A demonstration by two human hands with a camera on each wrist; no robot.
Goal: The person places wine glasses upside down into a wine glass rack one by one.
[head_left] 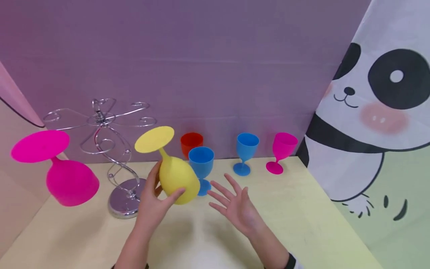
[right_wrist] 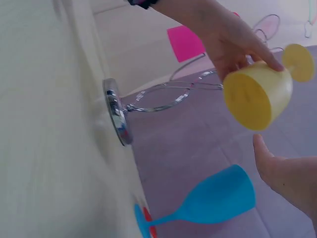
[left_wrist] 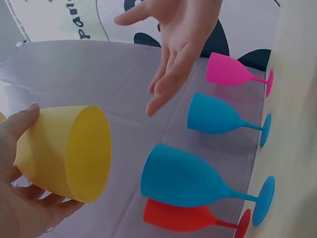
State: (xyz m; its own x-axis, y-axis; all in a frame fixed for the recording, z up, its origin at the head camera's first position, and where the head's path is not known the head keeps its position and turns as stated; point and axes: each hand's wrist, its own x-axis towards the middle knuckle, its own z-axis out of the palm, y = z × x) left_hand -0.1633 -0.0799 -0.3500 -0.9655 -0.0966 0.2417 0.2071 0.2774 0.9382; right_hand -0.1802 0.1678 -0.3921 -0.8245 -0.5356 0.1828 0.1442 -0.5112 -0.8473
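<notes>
A yellow goblet (head_left: 179,179) is upside down and tilted in my left hand (head_left: 152,203), its foot up and its mouth facing down. Thumb and fingers curl round the bowl, as the left wrist view also shows. To the right of it, my right hand (head_left: 240,211) is raised with fingers spread and holds nothing; it is apart from the goblet. Left of my left hand stands a chrome goblet rack (head_left: 100,118) with curled wire arms and a round base (head_left: 123,201). A magenta goblet (head_left: 72,183) hangs upside down at the rack's left side.
Along the back of the pale table (head_left: 289,224) stand a red goblet (head_left: 192,141), a nearer blue goblet (head_left: 201,160), another blue goblet (head_left: 247,145) and a pink goblet (head_left: 283,145), all upright. A purple cloth (head_left: 215,74) hangs behind, a panda-printed cloth (head_left: 352,175) at the right.
</notes>
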